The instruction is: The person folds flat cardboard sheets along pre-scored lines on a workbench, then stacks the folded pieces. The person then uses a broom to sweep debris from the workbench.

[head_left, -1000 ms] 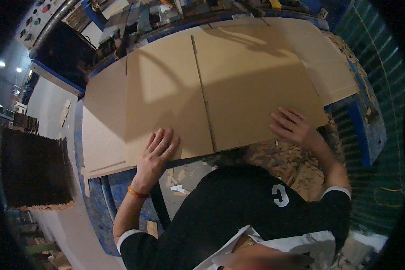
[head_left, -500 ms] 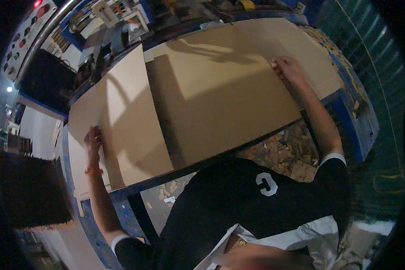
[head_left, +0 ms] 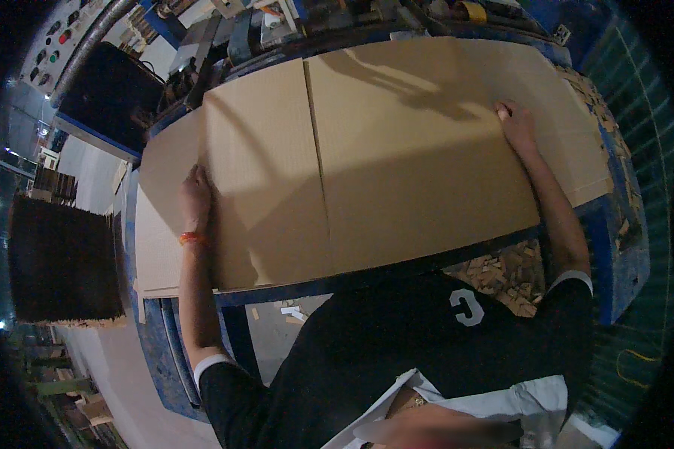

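- Two tan cardboard sheets lay side by side across the bench [head_left: 627,251]: the left sheet [head_left: 266,172], narrower, and the right sheet [head_left: 419,161], broader.
- The left hand [head_left: 196,198] was at the outer edge of the left sheet, its fingers curled in; it seemed to grip that edge, though how firmly could not be told.
- The right hand [head_left: 518,129] was at the outer edge of the right sheet, fingers bent and partly closed; whether they pinched the board or only rested against it could not be told.
- The seam [head_left: 315,135] between the sheets showed dark at the far end and faint toward the person; whether the near edges met or overlapped was unclear.
- Paler board showed past both sheets, on the left [head_left: 161,217] and on the right [head_left: 565,123]; whether it was one piece could not be told.
- Handling the sheets well, in my judgement, called for even, inward pressure from both hands, so that neither sheet skewed.
- The uneven look of the seam was the best guide: its whole length deserved a check, not just the far end.
- The left hand sat about midway along its edge, a sound place for steering; the right was nearer the far corner, so a push there might have swung the sheet.
- A light touch would have spared the edges; squeezing hard risked bowing the board.
- Cardboard scraps [head_left: 505,278] lay below the near edge, and were best kept from between the layers.
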